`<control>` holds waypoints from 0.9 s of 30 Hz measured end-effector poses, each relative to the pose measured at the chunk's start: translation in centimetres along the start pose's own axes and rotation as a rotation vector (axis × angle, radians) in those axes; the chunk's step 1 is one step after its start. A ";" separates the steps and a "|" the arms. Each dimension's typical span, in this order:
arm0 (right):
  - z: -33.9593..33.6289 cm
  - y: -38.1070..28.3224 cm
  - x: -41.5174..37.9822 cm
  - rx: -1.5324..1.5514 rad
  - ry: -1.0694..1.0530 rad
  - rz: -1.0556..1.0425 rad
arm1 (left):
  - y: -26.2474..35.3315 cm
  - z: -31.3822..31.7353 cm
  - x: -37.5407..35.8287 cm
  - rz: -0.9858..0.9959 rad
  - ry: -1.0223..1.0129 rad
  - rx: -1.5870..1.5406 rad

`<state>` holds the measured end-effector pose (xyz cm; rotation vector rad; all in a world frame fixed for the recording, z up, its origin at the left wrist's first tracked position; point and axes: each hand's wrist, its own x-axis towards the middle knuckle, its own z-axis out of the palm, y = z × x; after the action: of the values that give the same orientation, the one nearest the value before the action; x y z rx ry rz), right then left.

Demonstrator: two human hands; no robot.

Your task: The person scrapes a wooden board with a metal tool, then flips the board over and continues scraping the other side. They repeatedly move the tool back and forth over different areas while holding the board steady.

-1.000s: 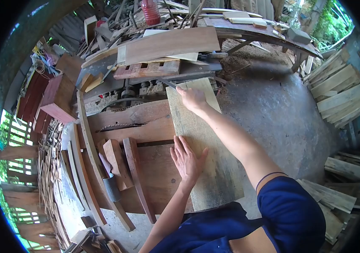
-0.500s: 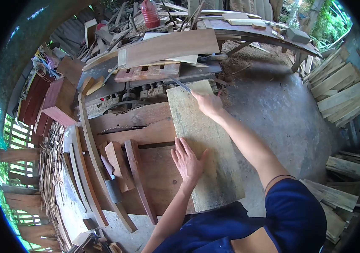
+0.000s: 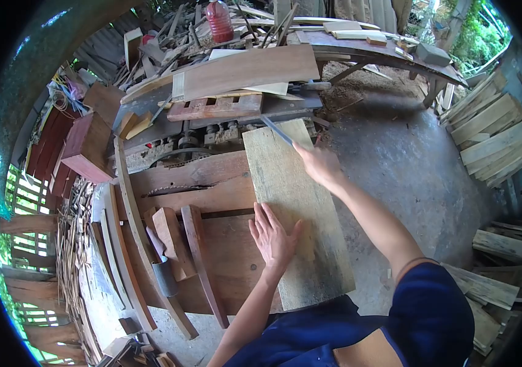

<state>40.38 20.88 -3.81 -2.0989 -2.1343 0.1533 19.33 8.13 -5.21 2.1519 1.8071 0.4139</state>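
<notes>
Board (image 3: 310, 208) is supported on the wooden bench (image 3: 224, 251). Its left edge is overlapped by the left hand (image 3: 275, 240), laid flat with fingers extended. A thin metal tool (image 3: 278, 130) is gripped in the closed right hand (image 3: 321, 166), across the board's far end.

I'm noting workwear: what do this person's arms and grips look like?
The right arm has a short, dark blue sleeve and is bare below it. The left arm is bare where it shows. The left grip and right grip are both ungloved, with bare wrists.
</notes>
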 end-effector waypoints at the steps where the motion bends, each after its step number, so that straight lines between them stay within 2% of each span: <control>1: -0.7 -0.2 -1.6 0.014 -0.081 0.015 | 0.0 -0.1 0.0 -0.002 -0.006 -0.003; 4: -0.8 1.0 -2.1 -0.027 -0.037 -0.030 | 0.1 -0.2 0.0 -0.001 -0.008 -0.005; 8: 2.1 3.2 5.7 -0.036 -0.004 0.095 | 0.1 0.0 -0.1 0.006 -0.010 0.026; 10: 1.8 3.4 6.7 -0.127 0.134 0.020 | 0.2 -0.1 0.0 0.006 -0.006 0.017; 13: 0.4 2.2 2.1 -0.051 0.017 0.062 | 0.2 0.0 0.0 0.000 -0.005 0.015; 16: 0.3 1.9 -3.0 -0.094 0.070 -0.026 | 0.1 -0.1 -0.1 0.015 0.010 0.027; 21: 1.0 4.3 4.8 0.096 -0.023 0.139 | 0.3 0.1 -0.1 -0.005 -0.004 0.029; 23: 3.0 5.3 6.9 -0.039 0.144 0.056 | 0.3 0.0 0.0 -0.001 0.003 0.024; 27: -0.5 2.5 0.7 0.059 -0.063 0.141 | 0.2 -0.2 -0.2 -0.021 0.007 0.023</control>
<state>42.91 21.59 -3.71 -2.2377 -1.9885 0.2978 19.45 7.95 -4.98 2.1477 1.8456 0.3983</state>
